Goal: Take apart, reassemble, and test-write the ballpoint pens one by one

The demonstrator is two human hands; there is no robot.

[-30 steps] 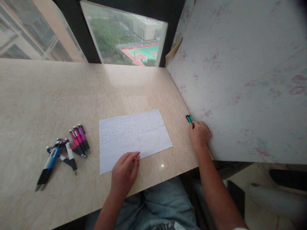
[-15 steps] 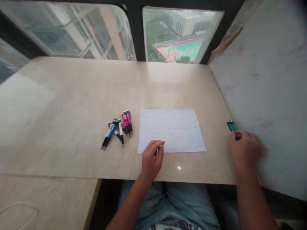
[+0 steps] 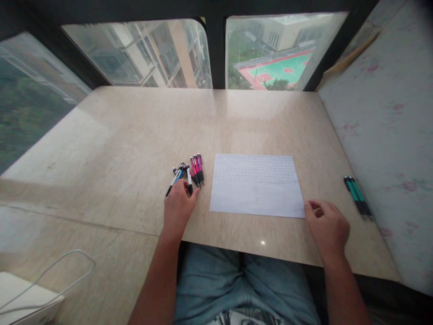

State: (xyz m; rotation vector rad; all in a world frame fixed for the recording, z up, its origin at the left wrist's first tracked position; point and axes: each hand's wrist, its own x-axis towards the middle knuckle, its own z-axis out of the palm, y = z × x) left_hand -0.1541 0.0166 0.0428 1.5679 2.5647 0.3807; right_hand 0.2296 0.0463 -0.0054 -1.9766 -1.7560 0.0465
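Observation:
My left hand (image 3: 178, 205) reaches over a cluster of pens, thumb and fingers apart on either side of the black lower end of a white pen (image 3: 189, 175). Beside it are blue pens (image 3: 181, 172), partly hidden by my fingers. Pink and purple pens (image 3: 197, 167) lie just to the right. A sheet of paper (image 3: 255, 198) with rows of writing on its upper half lies in the middle. At its lower right corner rests my right hand (image 3: 326, 223), fingers curled together, with nothing visible in them. Green pens (image 3: 356, 195) lie side by side farther right.
A wall with floral paper (image 3: 382, 113) borders the pale stone-look tabletop (image 3: 152, 122) on the right. Windows (image 3: 284, 54) stand behind it. A white cable (image 3: 79, 251) loops at the lower left, over a white box-like object (image 3: 20, 300).
My right hand has let go of the green pens and moved left to the paper's corner. My left hand has gone from the paper to the pen cluster. The view has shifted left.

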